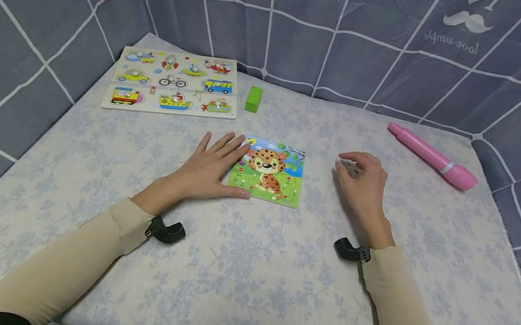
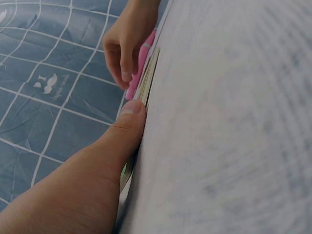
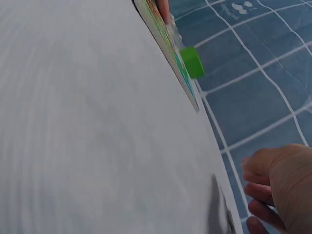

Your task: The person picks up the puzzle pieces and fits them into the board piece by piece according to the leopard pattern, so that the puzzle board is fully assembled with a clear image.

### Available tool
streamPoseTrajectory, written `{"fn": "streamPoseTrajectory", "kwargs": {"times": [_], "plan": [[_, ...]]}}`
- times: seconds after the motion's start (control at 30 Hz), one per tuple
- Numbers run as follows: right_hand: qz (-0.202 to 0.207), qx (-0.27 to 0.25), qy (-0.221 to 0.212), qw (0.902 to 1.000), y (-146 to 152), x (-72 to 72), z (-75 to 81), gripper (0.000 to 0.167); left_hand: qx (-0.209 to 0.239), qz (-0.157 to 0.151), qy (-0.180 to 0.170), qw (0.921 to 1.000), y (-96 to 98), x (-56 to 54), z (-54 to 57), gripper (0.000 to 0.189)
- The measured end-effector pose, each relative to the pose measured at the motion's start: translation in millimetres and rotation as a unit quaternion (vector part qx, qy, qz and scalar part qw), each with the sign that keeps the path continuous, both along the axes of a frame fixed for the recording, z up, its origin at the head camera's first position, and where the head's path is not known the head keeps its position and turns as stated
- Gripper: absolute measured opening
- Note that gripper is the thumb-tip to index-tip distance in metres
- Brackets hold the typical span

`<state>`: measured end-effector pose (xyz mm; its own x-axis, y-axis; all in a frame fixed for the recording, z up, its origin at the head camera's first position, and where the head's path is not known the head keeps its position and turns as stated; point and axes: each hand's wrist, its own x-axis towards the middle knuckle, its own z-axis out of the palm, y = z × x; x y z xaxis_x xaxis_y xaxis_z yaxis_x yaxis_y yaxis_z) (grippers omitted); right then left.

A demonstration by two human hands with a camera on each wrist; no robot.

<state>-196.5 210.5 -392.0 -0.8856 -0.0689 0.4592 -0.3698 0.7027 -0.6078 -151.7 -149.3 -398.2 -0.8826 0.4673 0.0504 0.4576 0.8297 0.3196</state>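
A square leopard-cub picture puzzle (image 1: 276, 174) lies flat on the table in the head view, and its thin edge (image 3: 168, 51) shows in the right wrist view. My left hand (image 1: 209, 171) rests at its left side with fingers spread; the fingertips touch the upper left and the thumb the lower left edge. In the left wrist view that thumb (image 2: 124, 126) lies along the board's edge. To the right of the puzzle, my right hand (image 1: 363, 183) is held above the cloth, apart from it. Its fingers are loosely bent, thumb and forefinger apart, with nothing seen between them.
A wooden vehicle peg board (image 1: 174, 86) lies at the back left. Beside it is a green block (image 1: 253, 99). A pink cylindrical stick (image 1: 431, 156) lies at the back right. Grey-blue gridded curtains (image 1: 306, 19) border the cloth-covered table (image 1: 249, 288).
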Motion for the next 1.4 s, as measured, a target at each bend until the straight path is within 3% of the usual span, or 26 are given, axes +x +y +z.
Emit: {"fn": "streamPoseTrajectory", "kwargs": {"times": [0.37,0.67,0.93,1.13,1.4], "plan": [[-0.101,0.019,-0.043,0.9938,22.2,6.1,-11.4,0.042,0.005,-0.002,-0.002,1.0000,-2.1,2.0,0.8,0.112],[-0.087,0.006,-0.033,0.9956,19.9,9.9,-16.2,0.032,0.003,-0.003,0.000,1.0000,-1.2,1.1,1.6,0.112],[-0.082,-0.028,-0.023,0.9960,19.2,8.4,-15.2,0.040,0.005,-0.004,0.001,1.0000,-0.8,0.9,1.3,0.112],[-0.072,-0.047,-0.018,0.9961,16.6,9.0,-13.7,0.034,0.008,-0.004,-0.003,1.0000,-0.9,0.8,2.0,0.114],[-0.028,-0.080,0.011,0.9963,16.4,8.8,-14.5,0.024,0.001,-0.002,-0.004,1.0000,-0.4,0.5,2.0,0.113]]}}
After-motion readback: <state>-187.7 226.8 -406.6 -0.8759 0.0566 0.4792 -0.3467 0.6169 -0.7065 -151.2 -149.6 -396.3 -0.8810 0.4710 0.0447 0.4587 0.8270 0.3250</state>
